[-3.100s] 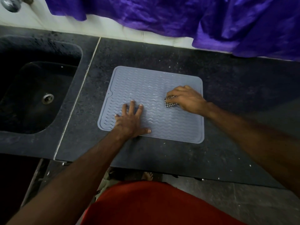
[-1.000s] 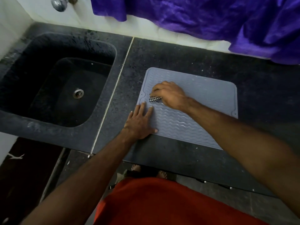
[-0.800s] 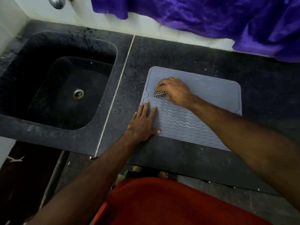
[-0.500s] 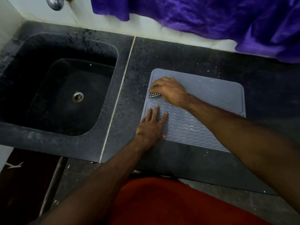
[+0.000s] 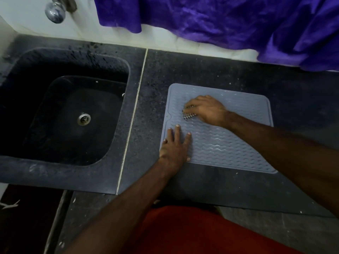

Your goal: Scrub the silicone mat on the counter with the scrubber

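Note:
A grey silicone mat (image 5: pixel 238 129) with wavy ridges lies flat on the dark stone counter (image 5: pixel 211 70). My right hand (image 5: pixel 206 110) presses a small black-and-white checkered scrubber (image 5: pixel 189 117) onto the mat's left part, fingers curled over it so only its near edge shows. My left hand (image 5: pixel 175 145) lies flat, fingers spread, on the mat's near left corner, holding nothing.
A black sink (image 5: pixel 64 114) with a metal drain (image 5: pixel 84 119) sits left of the counter seam. A chrome tap (image 5: pixel 55 11) sticks out from the white wall. Purple cloth (image 5: pixel 229 21) hangs over the back edge. The counter's front edge runs just below the mat.
My right hand has slid the scrubber from the mat's left rim a little to the right and toward me. My left hand stays flat on the near left corner.

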`<action>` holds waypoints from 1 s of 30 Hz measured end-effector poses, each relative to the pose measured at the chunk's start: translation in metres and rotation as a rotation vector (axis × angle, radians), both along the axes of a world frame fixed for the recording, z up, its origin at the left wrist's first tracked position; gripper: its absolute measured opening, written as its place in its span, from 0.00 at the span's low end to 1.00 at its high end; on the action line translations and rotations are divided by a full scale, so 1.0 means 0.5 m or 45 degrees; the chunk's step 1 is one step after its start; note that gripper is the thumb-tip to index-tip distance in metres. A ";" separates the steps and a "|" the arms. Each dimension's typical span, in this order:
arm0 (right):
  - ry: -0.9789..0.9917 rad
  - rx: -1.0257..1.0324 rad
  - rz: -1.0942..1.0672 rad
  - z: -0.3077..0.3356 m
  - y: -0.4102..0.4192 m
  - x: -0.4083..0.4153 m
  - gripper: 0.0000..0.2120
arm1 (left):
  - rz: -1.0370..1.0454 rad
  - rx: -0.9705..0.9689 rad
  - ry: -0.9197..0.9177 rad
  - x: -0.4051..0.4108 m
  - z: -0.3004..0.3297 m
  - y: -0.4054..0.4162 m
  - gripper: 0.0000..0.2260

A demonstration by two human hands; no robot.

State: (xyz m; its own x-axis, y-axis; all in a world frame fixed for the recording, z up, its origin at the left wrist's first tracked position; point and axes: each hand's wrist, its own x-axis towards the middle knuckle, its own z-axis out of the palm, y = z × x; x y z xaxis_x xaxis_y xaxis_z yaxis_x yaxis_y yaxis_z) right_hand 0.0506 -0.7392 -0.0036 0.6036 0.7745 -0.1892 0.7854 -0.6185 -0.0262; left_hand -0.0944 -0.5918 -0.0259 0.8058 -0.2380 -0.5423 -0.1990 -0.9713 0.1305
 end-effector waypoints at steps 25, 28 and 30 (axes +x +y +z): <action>-0.107 0.063 0.194 -0.030 0.031 -0.008 0.31 | 0.233 -0.056 0.078 0.009 -0.011 -0.014 0.43; -0.182 0.092 0.288 -0.040 -0.091 -0.004 0.33 | 0.233 -0.081 0.048 0.006 -0.011 -0.012 0.43; -0.216 0.023 0.278 -0.045 -0.148 -0.001 0.33 | 0.232 -0.109 0.049 0.006 -0.012 -0.010 0.43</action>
